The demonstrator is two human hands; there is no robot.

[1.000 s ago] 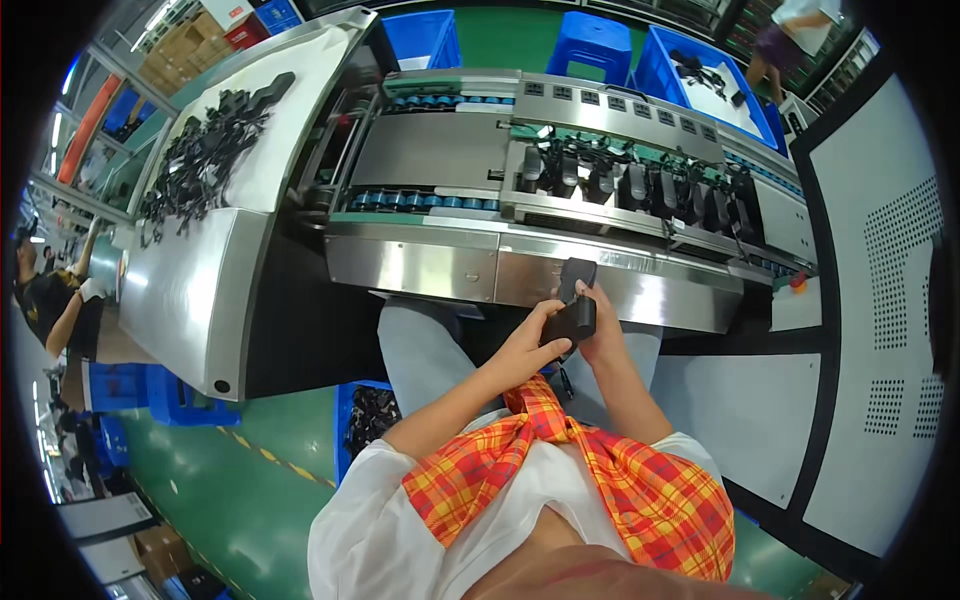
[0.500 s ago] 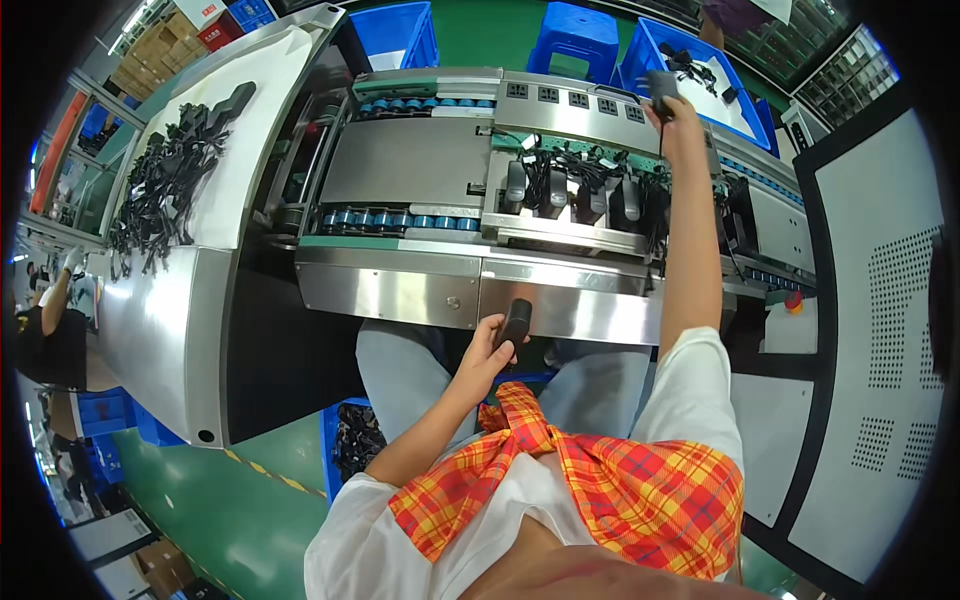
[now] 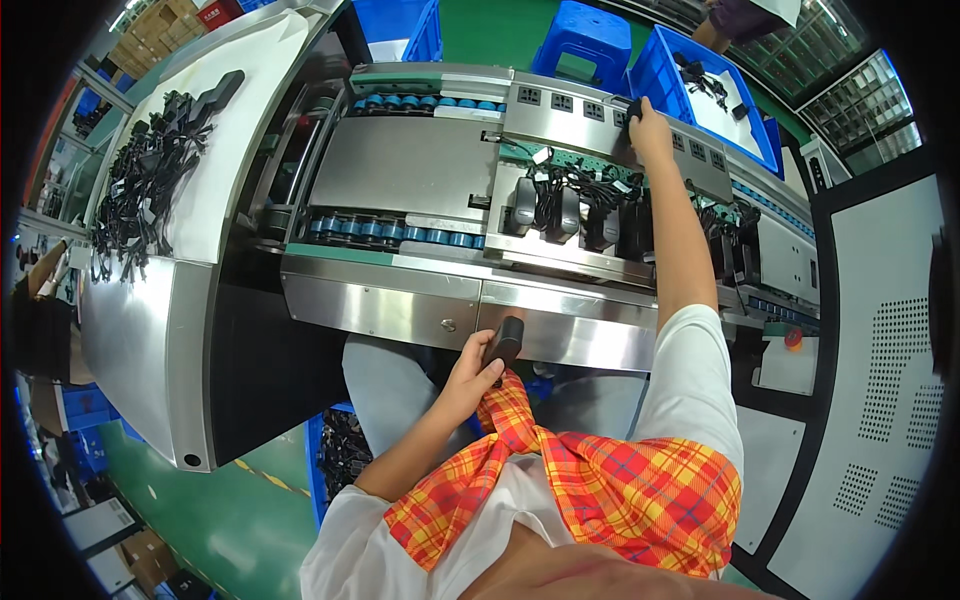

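Observation:
My left hand (image 3: 466,382) is closed around a black power adapter (image 3: 505,343), held just in front of the conveyor's near metal edge. My right hand (image 3: 652,137), arm stretched far forward, grips another black power adapter (image 3: 634,113) at the row of sockets on the metal strip (image 3: 577,122). Whether its prongs sit in a socket is hidden by the hand. Several black adapters (image 3: 524,206) stand in a row on the fixture below the strip, their cables (image 3: 580,182) bunched behind them. My right forearm covers part of that row.
A tangled pile of adapters and cables (image 3: 150,170) lies on the white-topped table (image 3: 255,75) at left. Behind the line are a blue stool (image 3: 585,42) and a blue bin (image 3: 663,75). A red button (image 3: 793,339) is at right. Another bin (image 3: 315,465) stands by my left leg.
My right hand has brought its adapter left and down, from above the strip onto the socket row. My left hand keeps its adapter, slightly lower. The whole view has shifted a little.

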